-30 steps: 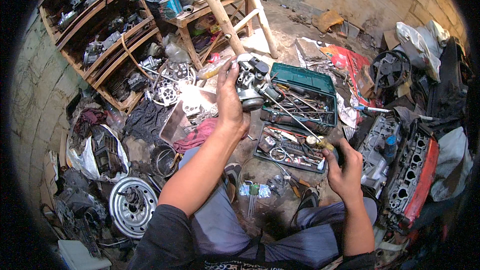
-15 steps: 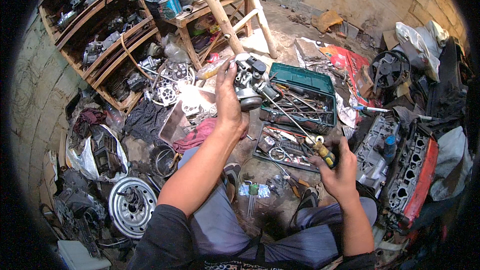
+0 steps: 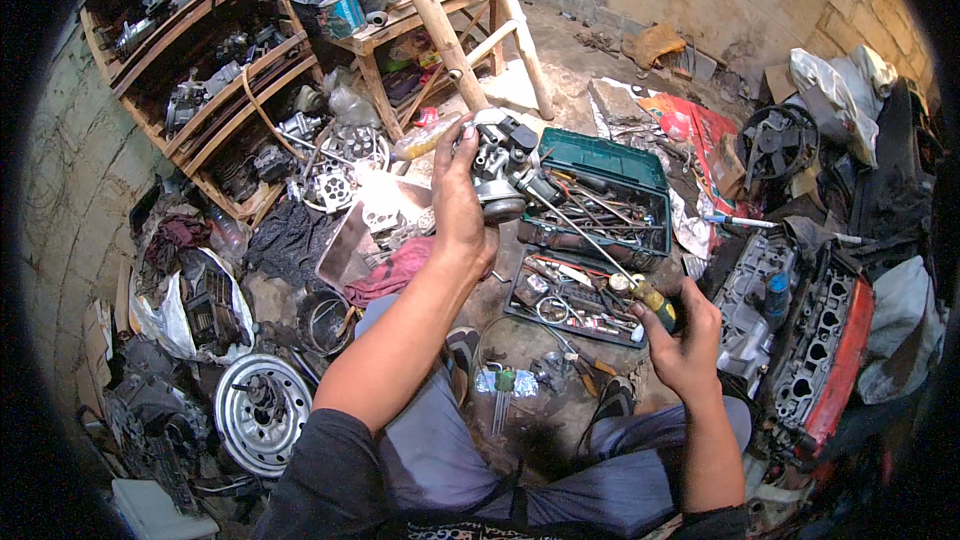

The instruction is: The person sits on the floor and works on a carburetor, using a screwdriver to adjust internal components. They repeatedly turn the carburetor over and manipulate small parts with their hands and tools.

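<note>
My left hand (image 3: pixel 461 202) is raised in front of me, wrapped round a carburetor-like metal engine part (image 3: pixel 500 165) with black plastic pieces and a round canister at its lower side. A long screwdriver (image 3: pixel 580 232) slants from this part down to the right, its tip meeting the part's right side. My right hand (image 3: pixel 688 338) is closed with thumb and fingers about the yellow and dark screwdriver handle. Exactly what the tip rests on is too small to make out.
A green toolbox (image 3: pixel 605 152) full of tools stands beyond my hands, with a tray (image 3: pixel 520 312) of small tools nearer. Pliers lie by my feet. On the left are a wheel rim (image 3: pixel 262 415) and shelves of parts; on the right, a cylinder head (image 3: pixel 815 340).
The screwdriver handle has turned and shifted slightly up in my right hand, whose fingers have moved with it. My left hand and the engine part stay almost still.
</note>
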Demonstrator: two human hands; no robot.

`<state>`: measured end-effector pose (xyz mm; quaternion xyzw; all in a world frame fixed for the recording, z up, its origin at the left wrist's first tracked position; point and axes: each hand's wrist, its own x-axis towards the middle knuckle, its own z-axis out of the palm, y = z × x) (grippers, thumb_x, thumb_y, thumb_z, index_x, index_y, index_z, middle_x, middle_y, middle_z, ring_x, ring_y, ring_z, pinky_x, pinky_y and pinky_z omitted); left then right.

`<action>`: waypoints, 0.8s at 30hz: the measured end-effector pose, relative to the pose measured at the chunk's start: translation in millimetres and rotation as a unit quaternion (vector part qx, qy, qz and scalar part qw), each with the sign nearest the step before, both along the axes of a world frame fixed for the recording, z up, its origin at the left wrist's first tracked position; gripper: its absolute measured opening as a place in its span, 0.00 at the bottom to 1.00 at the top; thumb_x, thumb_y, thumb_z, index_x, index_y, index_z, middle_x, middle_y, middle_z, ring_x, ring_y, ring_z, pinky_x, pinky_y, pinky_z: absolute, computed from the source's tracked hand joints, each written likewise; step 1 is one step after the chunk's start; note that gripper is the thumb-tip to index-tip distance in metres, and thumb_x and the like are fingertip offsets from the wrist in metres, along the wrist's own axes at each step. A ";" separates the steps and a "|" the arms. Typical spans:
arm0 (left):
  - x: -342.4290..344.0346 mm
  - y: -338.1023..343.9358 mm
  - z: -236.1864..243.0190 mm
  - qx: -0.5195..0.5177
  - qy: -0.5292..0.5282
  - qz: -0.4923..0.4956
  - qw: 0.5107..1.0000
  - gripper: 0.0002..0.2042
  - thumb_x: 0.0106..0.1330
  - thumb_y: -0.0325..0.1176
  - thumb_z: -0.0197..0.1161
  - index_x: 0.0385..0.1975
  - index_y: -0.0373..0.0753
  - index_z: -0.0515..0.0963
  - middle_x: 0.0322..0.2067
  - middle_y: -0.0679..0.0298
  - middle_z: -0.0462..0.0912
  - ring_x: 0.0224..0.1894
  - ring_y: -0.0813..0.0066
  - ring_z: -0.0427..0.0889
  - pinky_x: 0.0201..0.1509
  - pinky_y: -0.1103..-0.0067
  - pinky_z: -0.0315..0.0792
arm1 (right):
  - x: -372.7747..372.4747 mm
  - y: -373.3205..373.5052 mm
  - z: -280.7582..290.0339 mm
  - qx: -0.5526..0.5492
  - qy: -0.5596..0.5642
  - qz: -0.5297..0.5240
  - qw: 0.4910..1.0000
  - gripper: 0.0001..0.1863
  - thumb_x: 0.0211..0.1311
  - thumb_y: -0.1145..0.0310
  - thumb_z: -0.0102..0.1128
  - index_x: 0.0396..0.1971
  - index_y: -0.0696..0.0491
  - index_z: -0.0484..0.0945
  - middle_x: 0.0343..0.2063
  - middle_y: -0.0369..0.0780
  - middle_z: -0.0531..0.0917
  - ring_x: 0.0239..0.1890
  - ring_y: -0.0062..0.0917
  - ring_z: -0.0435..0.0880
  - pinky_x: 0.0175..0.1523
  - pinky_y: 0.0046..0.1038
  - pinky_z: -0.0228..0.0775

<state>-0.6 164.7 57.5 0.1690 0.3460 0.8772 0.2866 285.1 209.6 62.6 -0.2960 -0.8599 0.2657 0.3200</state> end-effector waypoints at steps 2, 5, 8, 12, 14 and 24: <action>4.6 -0.1 3.1 -0.003 -0.005 -0.008 1.000 0.13 0.77 0.41 0.51 0.55 0.43 0.71 0.44 0.60 0.83 0.42 0.65 0.87 0.45 0.66 0.85 | 2.5 4.3 -3.0 -0.002 0.008 -0.003 1.000 0.14 0.54 0.74 0.71 0.37 0.62 0.78 0.31 0.50 0.85 0.34 0.46 0.86 0.41 0.37 0.75; -1.0 -1.8 -4.2 -0.009 0.004 -0.010 1.000 0.13 0.77 0.41 0.51 0.54 0.44 0.71 0.44 0.61 0.82 0.43 0.65 0.86 0.45 0.65 0.85 | 0.1 0.8 -1.6 0.050 -0.023 -0.029 0.998 0.13 0.55 0.75 0.70 0.38 0.61 0.79 0.31 0.50 0.85 0.34 0.45 0.86 0.40 0.36 0.75; 1.2 1.1 -4.2 -0.015 0.008 -0.015 1.000 0.13 0.77 0.40 0.51 0.54 0.44 0.70 0.44 0.61 0.82 0.43 0.67 0.86 0.45 0.65 0.85 | -0.3 4.1 -12.1 0.061 0.020 -0.007 0.998 0.13 0.56 0.74 0.69 0.41 0.60 0.80 0.31 0.50 0.85 0.34 0.45 0.87 0.40 0.36 0.76; -3.0 3.5 -8.3 -0.003 -0.021 -0.001 1.000 0.14 0.76 0.38 0.54 0.56 0.42 0.71 0.46 0.62 0.82 0.43 0.69 0.86 0.45 0.68 0.84 | -2.8 -7.7 -13.2 0.140 -0.018 -0.016 0.990 0.13 0.56 0.74 0.69 0.42 0.59 0.80 0.33 0.50 0.86 0.34 0.44 0.88 0.39 0.36 0.78; -2.9 2.6 -5.2 0.001 -0.018 0.002 1.000 0.16 0.75 0.35 0.57 0.59 0.40 0.73 0.49 0.62 0.81 0.46 0.71 0.84 0.48 0.73 0.82 | -2.0 -9.6 -13.8 0.112 0.000 -0.003 0.994 0.13 0.57 0.75 0.69 0.42 0.59 0.80 0.33 0.50 0.86 0.34 0.45 0.88 0.39 0.36 0.78; -5.5 1.7 -14.1 -0.018 -0.002 -0.015 1.000 0.17 0.74 0.33 0.58 0.60 0.39 0.74 0.50 0.62 0.82 0.48 0.74 0.83 0.51 0.75 0.80 | 4.4 -16.1 -16.1 -0.161 0.017 -0.021 0.987 0.15 0.65 0.66 0.66 0.42 0.65 0.84 0.29 0.50 0.88 0.31 0.30 0.87 0.39 0.31 0.76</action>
